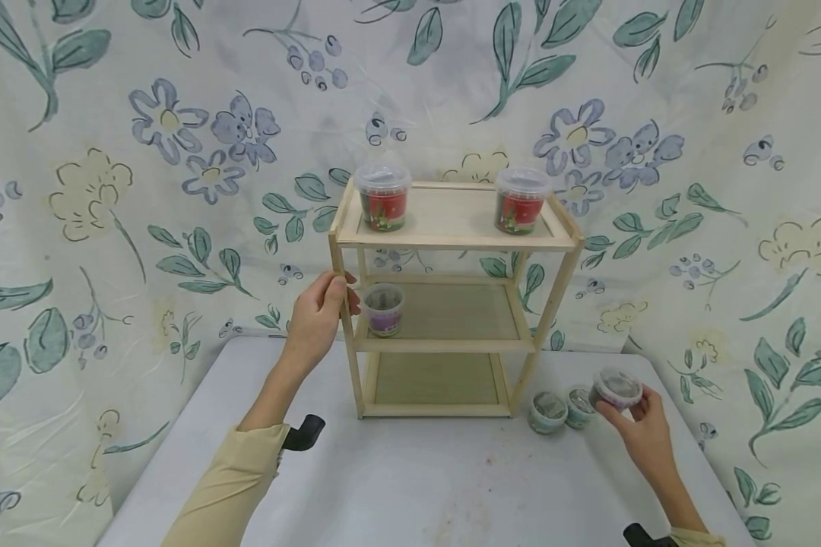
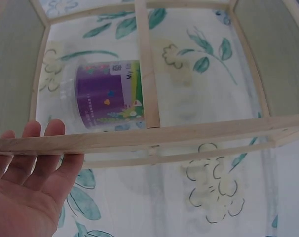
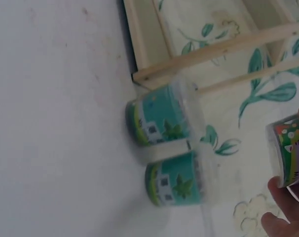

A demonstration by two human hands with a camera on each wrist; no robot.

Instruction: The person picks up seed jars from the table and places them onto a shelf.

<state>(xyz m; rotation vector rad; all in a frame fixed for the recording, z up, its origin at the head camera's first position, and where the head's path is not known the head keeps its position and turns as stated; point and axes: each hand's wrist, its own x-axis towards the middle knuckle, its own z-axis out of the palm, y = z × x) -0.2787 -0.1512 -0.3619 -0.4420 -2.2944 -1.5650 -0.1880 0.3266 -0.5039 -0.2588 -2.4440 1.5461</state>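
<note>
My left hand [image 1: 320, 304] grips the left front post of a three-tier wooden shelf [image 1: 445, 346]. Just right of those fingers, a purple-labelled lidded cup [image 1: 384, 310] stands on the middle tier; its label shows in the left wrist view. Out to the right, my right hand [image 1: 646, 433] holds another purple-labelled clear-lidded cup [image 1: 616, 389] above the table, partly cut off in the right wrist view [image 3: 292, 150]. Beside it, two teal-labelled cups [image 3: 162, 116] stand on the table by the shelf's right front foot.
Two red-labelled lidded cups, one at the left [image 1: 385, 201] and one at the right [image 1: 520, 203], stand on the top tier. A white table [image 1: 410, 471] carries the shelf. Behind hangs a floral cloth [image 1: 445, 91].
</note>
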